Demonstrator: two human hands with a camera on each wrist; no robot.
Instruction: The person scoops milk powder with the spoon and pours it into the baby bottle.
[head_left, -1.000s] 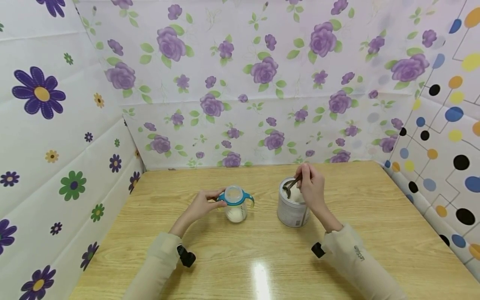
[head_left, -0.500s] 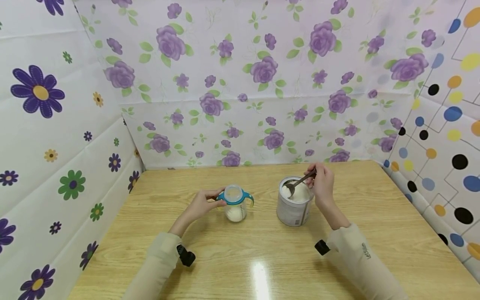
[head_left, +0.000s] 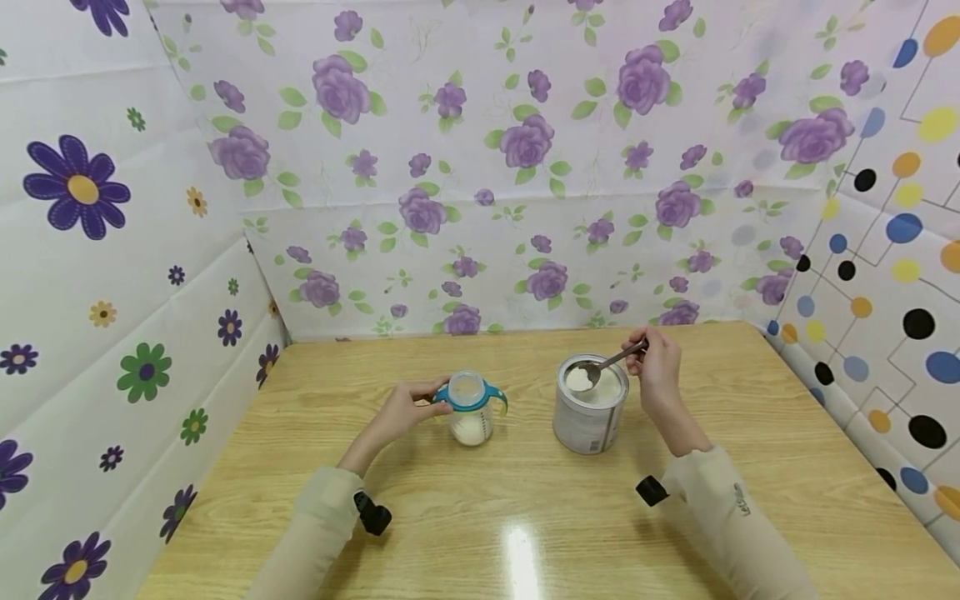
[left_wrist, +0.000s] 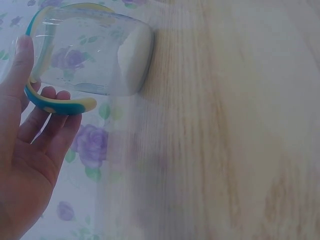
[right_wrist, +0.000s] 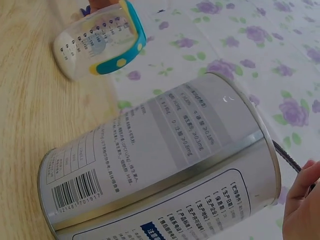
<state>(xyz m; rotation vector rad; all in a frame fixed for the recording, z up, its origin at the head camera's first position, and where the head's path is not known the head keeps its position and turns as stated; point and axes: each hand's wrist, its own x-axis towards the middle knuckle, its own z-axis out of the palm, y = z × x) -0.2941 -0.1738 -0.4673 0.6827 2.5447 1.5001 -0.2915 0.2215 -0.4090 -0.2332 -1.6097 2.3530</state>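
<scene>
Head view: a spoon [head_left: 606,365] is pinched by its handle end in the right hand [head_left: 658,371] — long axis sloping, bowl lowest, pointing left over the open tin [head_left: 591,414], heaped with white powder. An upright bottle [head_left: 471,410] is steadied by the left hand [head_left: 401,412], fingers curled at its blue handle.
</scene>
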